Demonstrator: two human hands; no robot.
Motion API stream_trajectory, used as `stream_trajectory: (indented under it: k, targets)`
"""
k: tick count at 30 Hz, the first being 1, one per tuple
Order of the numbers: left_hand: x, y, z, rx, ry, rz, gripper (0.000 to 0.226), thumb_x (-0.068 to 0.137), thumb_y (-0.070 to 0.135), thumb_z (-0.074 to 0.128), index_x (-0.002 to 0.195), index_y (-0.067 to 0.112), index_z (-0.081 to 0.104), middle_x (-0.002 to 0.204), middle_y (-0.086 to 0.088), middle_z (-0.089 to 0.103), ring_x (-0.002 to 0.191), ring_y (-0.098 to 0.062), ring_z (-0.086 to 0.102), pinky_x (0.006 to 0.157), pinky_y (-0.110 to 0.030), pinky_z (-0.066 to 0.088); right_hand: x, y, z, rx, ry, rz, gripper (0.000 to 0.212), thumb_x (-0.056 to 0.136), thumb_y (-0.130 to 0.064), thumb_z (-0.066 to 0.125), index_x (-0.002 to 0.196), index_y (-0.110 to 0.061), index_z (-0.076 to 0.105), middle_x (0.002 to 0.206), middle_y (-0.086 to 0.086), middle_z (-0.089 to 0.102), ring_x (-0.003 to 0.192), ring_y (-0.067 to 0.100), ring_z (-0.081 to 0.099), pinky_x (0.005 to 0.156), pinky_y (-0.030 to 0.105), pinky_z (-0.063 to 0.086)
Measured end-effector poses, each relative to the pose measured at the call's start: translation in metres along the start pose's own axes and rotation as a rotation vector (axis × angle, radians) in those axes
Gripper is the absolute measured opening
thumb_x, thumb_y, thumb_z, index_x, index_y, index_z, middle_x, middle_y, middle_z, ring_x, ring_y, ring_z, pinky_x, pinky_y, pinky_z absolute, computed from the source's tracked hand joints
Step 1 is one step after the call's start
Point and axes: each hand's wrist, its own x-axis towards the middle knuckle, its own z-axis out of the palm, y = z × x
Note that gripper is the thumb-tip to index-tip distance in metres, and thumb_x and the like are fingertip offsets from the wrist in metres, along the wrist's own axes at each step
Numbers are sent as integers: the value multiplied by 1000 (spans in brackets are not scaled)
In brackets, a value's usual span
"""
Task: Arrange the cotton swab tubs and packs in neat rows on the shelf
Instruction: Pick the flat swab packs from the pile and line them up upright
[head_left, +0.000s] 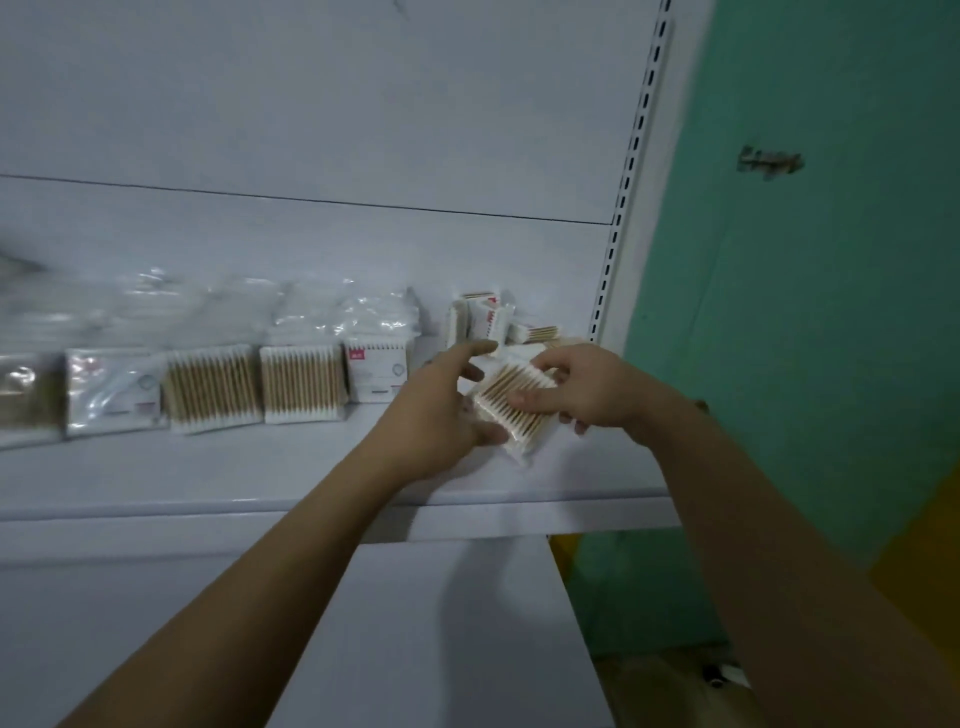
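We see both hands meeting over the right end of the white metal shelf (260, 478). Between them is a flat clear-plastic pack of wooden-stick cotton swabs (511, 410), turned at a slant so that one corner points down toward the shelf board. The right hand (582, 389) has its grip closed round this pack: the thumb lies across the upper face and the curled fingers come round from under the right edge. The left hand (441, 410) holds the lower left side with its thumb pressed on the pack, while its index finger is stretched out toward the back. Its other fingers are hidden behind the pack, so this grip seems to us only partly closed.

To the left, a row of similar swab packs (304, 382) sits side by side along the shelf, in front of crumpled clear plastic bags (311, 306). Some packs show the sticks, others a white label with red print, and the far left of the row is blurred. Behind the hands, near the slotted white upright (631, 156), a loose pile of small white packs (485, 319) lies in disorder. A green wall (805, 338) is on the right.
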Motion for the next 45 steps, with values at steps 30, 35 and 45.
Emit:
stream_trajectory:
  k: [30, 35, 45]
  targets:
    - [-40, -77, -73, 803, 441, 44, 52, 69, 24, 80, 117, 24, 63, 122, -3, 62, 116, -32, 53, 86, -47, 40, 49, -69, 123, -155, 418, -204, 52, 90, -31, 67, 137, -32, 46, 132, -1, 49, 103, 20, 60, 84, 32, 48]
    - [-39, -84, -72, 836, 441, 118, 54, 68, 26, 80, 120, 24, 63, 131, -5, 58, 123, -32, 48, 94, -51, 37, 50, -68, 129, -247, 442, -252, 61, 90, -39, 65, 145, -33, 40, 140, -2, 39, 123, 18, 49, 95, 32, 46]
    - [-13, -58, -56, 755, 458, 230, 50, 70, 26, 78, 118, 19, 65, 127, -8, 61, 118, -37, 53, 87, -50, 42, 44, -52, 95, -137, 390, -196, 86, 82, -39, 74, 152, -33, 25, 153, 2, 33, 140, 20, 32, 112, 34, 30]
